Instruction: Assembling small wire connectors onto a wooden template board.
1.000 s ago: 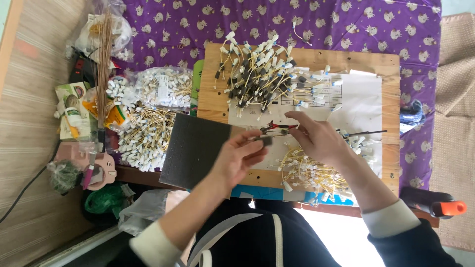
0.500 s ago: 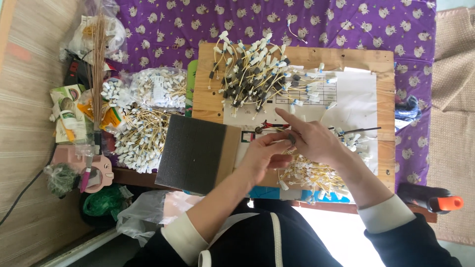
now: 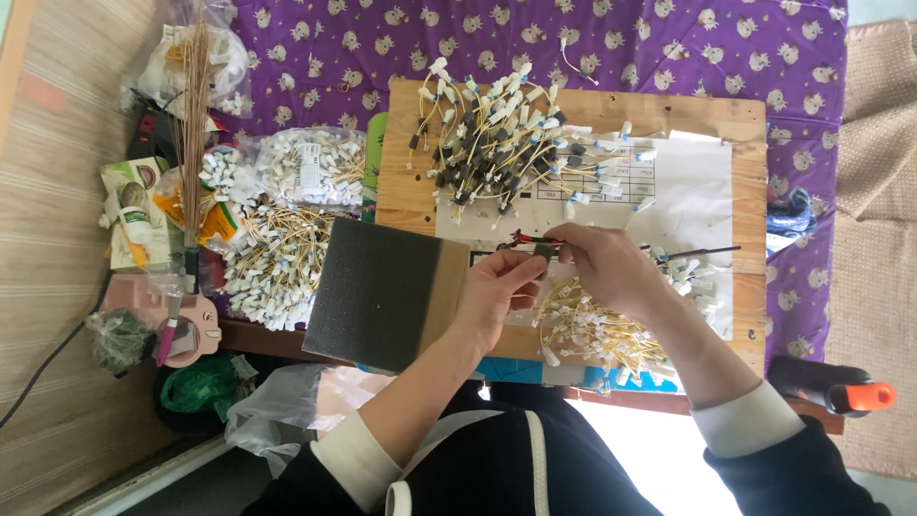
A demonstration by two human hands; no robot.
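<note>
Crowding both hands (image 3: pixel 559 272): foam block (image 3: pixel 382 291), wire heaps (image 3: pixel 497 143).

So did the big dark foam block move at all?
No. The foam block sits at the same spot against the wooden board's near left corner; only the camera view shifted slightly.

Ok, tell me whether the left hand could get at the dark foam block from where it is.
Probably yes. The left hand sits just right of the dark foam block, nothing lies between them, and the block's top is bare. The hand is pinching a small dark piece with the right hand, so it isn't free.
</note>
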